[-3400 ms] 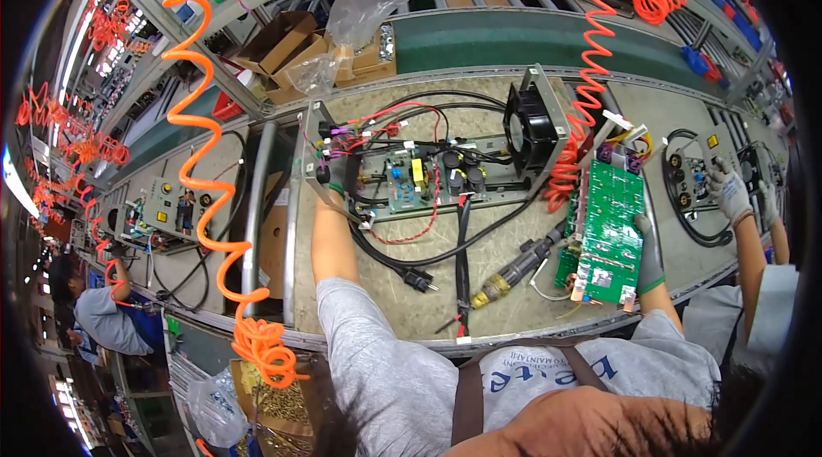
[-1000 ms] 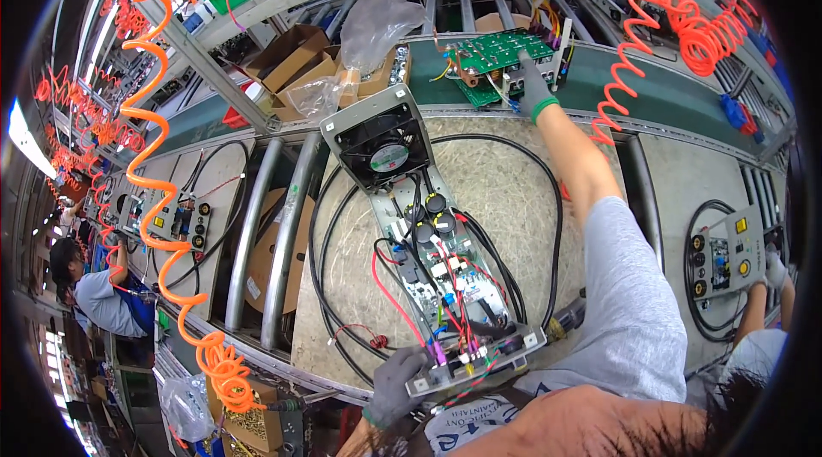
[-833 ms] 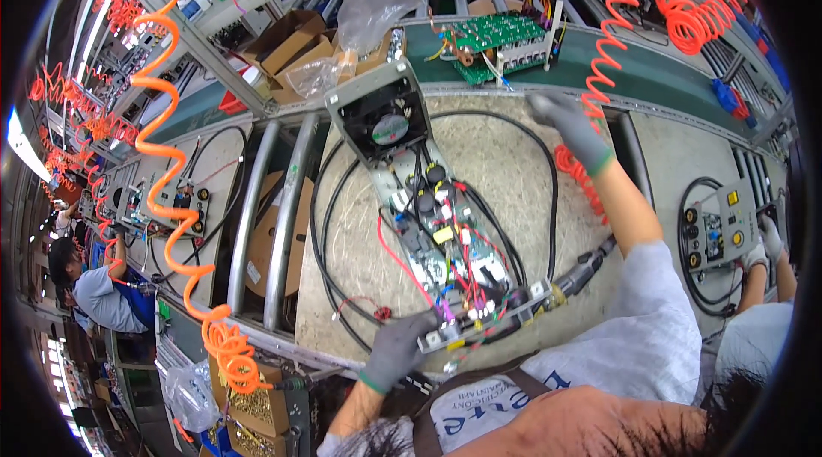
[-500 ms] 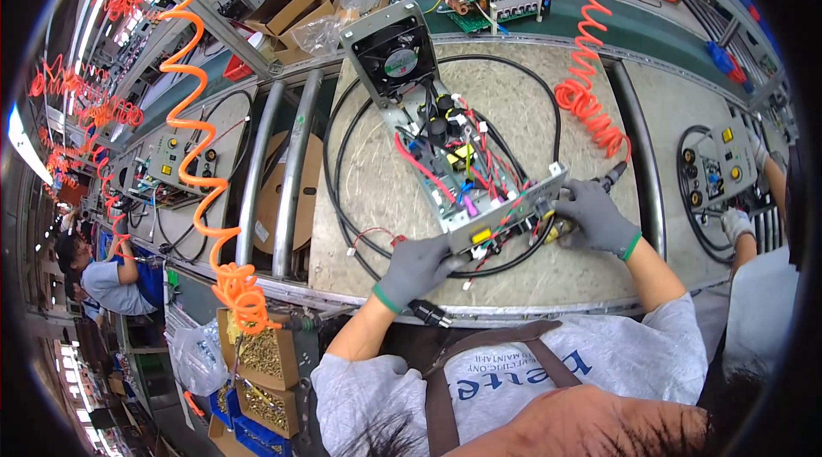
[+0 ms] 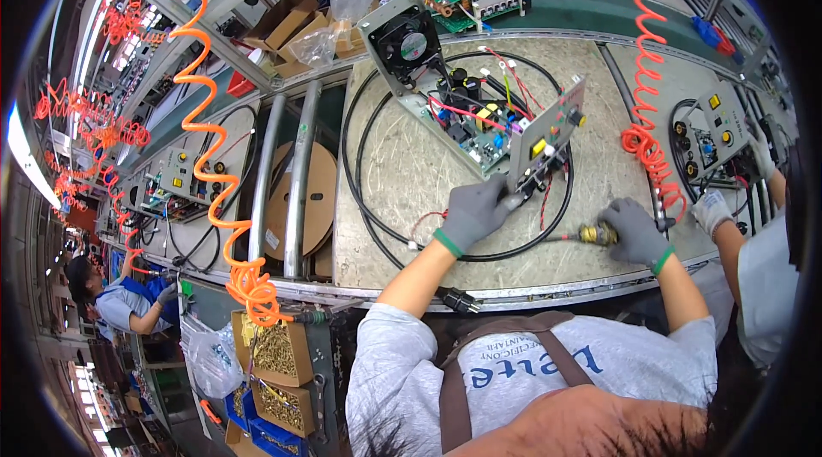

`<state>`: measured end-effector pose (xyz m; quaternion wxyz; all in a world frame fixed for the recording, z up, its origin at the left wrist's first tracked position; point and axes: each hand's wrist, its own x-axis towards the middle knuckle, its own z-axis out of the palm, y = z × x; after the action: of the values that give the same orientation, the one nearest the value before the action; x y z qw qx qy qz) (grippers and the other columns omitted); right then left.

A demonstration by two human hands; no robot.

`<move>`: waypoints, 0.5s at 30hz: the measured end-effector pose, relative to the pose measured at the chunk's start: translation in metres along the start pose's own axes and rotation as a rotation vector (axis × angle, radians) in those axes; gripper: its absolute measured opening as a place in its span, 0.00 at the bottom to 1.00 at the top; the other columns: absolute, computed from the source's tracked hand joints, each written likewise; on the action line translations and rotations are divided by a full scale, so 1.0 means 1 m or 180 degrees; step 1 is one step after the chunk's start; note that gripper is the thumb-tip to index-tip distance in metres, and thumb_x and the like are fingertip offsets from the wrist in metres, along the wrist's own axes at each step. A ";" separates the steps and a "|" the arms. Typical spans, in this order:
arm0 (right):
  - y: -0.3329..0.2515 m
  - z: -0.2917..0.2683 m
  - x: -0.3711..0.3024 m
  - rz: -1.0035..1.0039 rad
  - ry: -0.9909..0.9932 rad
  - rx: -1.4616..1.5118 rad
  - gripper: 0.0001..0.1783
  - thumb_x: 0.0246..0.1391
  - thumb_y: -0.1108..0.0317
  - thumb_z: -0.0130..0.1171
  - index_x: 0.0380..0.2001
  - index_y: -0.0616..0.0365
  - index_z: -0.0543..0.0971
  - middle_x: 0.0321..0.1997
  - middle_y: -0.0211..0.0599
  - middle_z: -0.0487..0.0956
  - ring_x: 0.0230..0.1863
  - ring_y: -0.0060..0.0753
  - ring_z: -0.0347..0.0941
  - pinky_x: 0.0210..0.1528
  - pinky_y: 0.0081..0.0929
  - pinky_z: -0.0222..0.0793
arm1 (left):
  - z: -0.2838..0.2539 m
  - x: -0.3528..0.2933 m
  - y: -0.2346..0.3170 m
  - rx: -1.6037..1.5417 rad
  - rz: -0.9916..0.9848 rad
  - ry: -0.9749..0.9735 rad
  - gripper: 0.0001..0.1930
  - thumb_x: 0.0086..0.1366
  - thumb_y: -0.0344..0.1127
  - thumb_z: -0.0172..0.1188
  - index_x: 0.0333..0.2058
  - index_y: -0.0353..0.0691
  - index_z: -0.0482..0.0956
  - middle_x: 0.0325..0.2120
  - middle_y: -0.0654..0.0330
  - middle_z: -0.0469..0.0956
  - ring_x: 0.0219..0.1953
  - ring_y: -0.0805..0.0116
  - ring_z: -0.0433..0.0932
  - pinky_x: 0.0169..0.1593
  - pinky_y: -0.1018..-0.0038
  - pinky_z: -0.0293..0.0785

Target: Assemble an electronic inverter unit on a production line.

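The speckled grey tabletop (image 5: 402, 192) spans the middle of the scene, with a green conveyor strip along its far edge. On it lies a long open chassis (image 5: 467, 110) (its wiring red, yellow and black), with a black cooling fan (image 5: 402, 42) at the far left end and a grey front panel (image 5: 548, 136) standing upright at the near right end. A black cable (image 5: 364, 192) loops around the chassis. The left hand (image 5: 473, 213), in a grey glove, is clamped on the lower edge of the front panel. The right hand (image 5: 634, 230), also gloved, sits to the right near the tabletop's near edge, its fingers closed around a brass-coloured tool (image 5: 592, 235). An orange coiled hose (image 5: 652, 115) hangs just beyond it.
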<state>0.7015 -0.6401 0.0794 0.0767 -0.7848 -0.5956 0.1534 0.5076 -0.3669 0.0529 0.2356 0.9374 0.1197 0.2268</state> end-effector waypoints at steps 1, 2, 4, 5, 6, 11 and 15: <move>-0.004 0.001 -0.006 0.0040 -0.0011 0.0007 0.27 0.26 0.73 0.64 0.39 0.50 0.74 0.41 0.39 0.71 0.47 0.49 0.67 0.49 0.41 0.63 | 0.008 0.008 0.004 -0.0027 -0.0161 -0.0020 0.19 0.59 0.54 0.60 0.36 0.44 0.74 0.21 0.56 0.78 0.22 0.53 0.78 0.23 0.61 0.71; -0.011 0.002 -0.009 -0.0128 0.0059 -0.0030 0.27 0.26 0.73 0.64 0.39 0.49 0.74 0.41 0.38 0.72 0.47 0.48 0.67 0.50 0.41 0.63 | 0.022 0.025 0.008 -0.0081 -0.0227 0.0021 0.20 0.59 0.55 0.60 0.36 0.44 0.73 0.21 0.56 0.78 0.23 0.52 0.79 0.25 0.59 0.71; -0.027 0.001 -0.007 -0.0426 0.0073 -0.0090 0.28 0.26 0.72 0.65 0.39 0.48 0.75 0.42 0.36 0.72 0.47 0.46 0.66 0.51 0.40 0.63 | 0.046 0.061 0.018 -0.0153 -0.0286 0.0065 0.20 0.58 0.55 0.61 0.36 0.43 0.72 0.22 0.56 0.79 0.25 0.51 0.79 0.27 0.58 0.72; -0.032 0.006 -0.003 -0.0385 0.0081 -0.0093 0.28 0.26 0.72 0.65 0.39 0.48 0.75 0.42 0.36 0.72 0.47 0.46 0.66 0.51 0.40 0.63 | 0.056 0.079 0.024 -0.0346 -0.0503 -0.0039 0.21 0.58 0.55 0.61 0.38 0.43 0.73 0.26 0.55 0.80 0.28 0.51 0.80 0.31 0.58 0.73; -0.032 0.012 0.002 -0.0571 0.0103 -0.0029 0.28 0.26 0.72 0.65 0.39 0.48 0.75 0.43 0.35 0.72 0.48 0.45 0.66 0.51 0.40 0.63 | 0.063 0.091 0.029 -0.0536 -0.0696 -0.0151 0.22 0.58 0.55 0.60 0.40 0.43 0.74 0.29 0.54 0.80 0.32 0.52 0.81 0.35 0.59 0.74; -0.012 0.006 -0.008 -0.0785 0.0331 0.0832 0.32 0.31 0.70 0.66 0.47 0.53 0.74 0.44 0.38 0.74 0.48 0.45 0.69 0.53 0.40 0.64 | 0.042 0.073 -0.008 -0.0976 -0.0662 -0.0034 0.22 0.57 0.50 0.62 0.46 0.45 0.77 0.40 0.56 0.80 0.42 0.55 0.80 0.47 0.64 0.74; -0.003 0.012 0.034 0.0471 0.1490 0.1038 0.38 0.42 0.59 0.65 0.59 0.58 0.67 0.53 0.45 0.73 0.55 0.43 0.70 0.55 0.39 0.66 | -0.016 0.067 -0.100 0.1037 -0.1237 0.0290 0.21 0.58 0.45 0.59 0.48 0.42 0.75 0.51 0.52 0.73 0.55 0.52 0.70 0.56 0.61 0.67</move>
<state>0.7030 -0.6070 0.0643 0.3257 -0.8175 -0.4703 0.0670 0.5468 -0.2525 0.0404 0.1150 0.9112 0.3431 0.1970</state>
